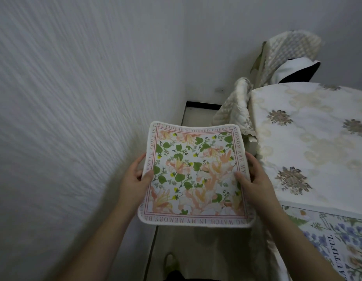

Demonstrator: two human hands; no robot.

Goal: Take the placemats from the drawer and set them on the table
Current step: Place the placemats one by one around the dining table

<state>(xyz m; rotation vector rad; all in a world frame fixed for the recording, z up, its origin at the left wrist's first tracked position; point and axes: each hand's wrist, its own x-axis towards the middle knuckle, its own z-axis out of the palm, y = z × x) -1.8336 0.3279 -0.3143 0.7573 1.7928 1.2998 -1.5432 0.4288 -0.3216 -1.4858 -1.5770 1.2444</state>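
A square placemat (196, 175) with pink flowers, green leaves and a lettered border is held flat in the air between the wall and the table. My left hand (135, 179) grips its left edge, thumb on top. My right hand (255, 179) grips its right edge, thumb on top as well. A second placemat (336, 238) with blue flowers lies on the near corner of the table (310, 138), which wears a white floral cloth. The drawer is out of view.
A white textured wall (74, 118) runs close along the left. Chairs with quilted cream covers (237, 106) stand at the table's far end. A narrow strip of floor (206, 250) lies between wall and table.
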